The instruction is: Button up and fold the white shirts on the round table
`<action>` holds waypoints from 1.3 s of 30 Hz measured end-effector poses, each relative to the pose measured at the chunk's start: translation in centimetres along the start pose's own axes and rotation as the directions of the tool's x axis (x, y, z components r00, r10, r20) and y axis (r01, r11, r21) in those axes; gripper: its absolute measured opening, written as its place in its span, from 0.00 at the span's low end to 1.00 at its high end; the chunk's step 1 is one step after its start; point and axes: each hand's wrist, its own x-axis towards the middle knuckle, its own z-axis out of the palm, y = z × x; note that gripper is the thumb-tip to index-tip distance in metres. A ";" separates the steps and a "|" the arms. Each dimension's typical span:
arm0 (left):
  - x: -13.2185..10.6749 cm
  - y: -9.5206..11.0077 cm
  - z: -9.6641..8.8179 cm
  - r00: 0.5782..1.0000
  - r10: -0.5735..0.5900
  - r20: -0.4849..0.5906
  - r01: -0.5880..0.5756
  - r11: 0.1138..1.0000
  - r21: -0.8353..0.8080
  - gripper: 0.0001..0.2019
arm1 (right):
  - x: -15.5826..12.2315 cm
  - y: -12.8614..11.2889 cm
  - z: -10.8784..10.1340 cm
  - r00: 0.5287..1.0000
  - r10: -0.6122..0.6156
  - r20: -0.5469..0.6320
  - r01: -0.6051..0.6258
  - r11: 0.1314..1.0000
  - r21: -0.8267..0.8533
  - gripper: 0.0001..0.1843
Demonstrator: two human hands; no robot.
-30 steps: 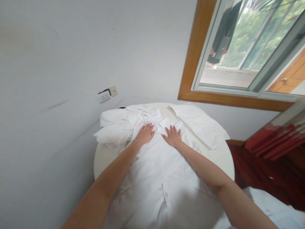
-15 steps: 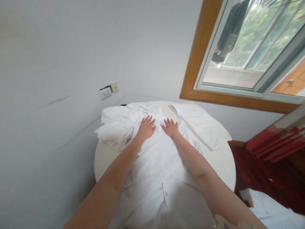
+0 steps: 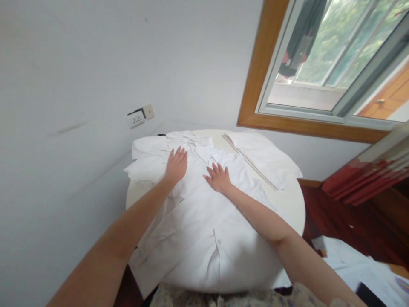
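A white buttoned shirt [image 3: 198, 221] lies spread over a round white table [image 3: 295, 213], its near part reaching the front edge by my body. My left hand [image 3: 177, 165] rests flat on the shirt's upper left part, fingers stretched out and pointing away. On the upper middle, near the collar, my right hand [image 3: 219, 177] lies with its fingers spread. Neither hand grips the cloth. A crumpled white garment [image 3: 147, 149] sits at the far left of the table, partly under the shirt.
A folded white cloth [image 3: 263, 157] lies at the table's far right. The wall with a socket [image 3: 136, 119] borders the far and left sides. A wood-framed window [image 3: 249, 98], a red curtain [image 3: 354, 183] and white items [image 3: 358, 264] are at right.
My left hand has slid left across the shirt, away from the right hand. My right hand has moved slightly nearer to me. The shirt's lower left part now shows spread wider.
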 end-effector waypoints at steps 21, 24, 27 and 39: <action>-10.6 5.1 -2.1 0.977 0.131 0.166 -0.111 0.986 -0.126 0.25 | -8.4 9.8 -2.1 0.992 -0.115 -0.044 0.112 0.992 -0.058 0.29; -10.2 5.0 -2.8 0.978 0.138 0.158 -0.125 0.988 -0.091 0.25 | -8.4 10.0 -2.1 0.989 -0.125 -0.073 0.122 0.992 -0.039 0.28; -8.5 4.4 -4.5 0.991 0.079 0.105 -0.077 0.997 -0.023 0.24 | -7.5 10.4 -3.1 0.991 -0.090 -0.100 0.089 0.996 -0.011 0.25; 1.8 -1.0 -4.5 0.793 -0.529 0.301 0.533 0.843 0.077 0.24 | 2.8 10.9 -5.9 0.918 0.389 -0.080 -0.393 0.918 -0.046 0.19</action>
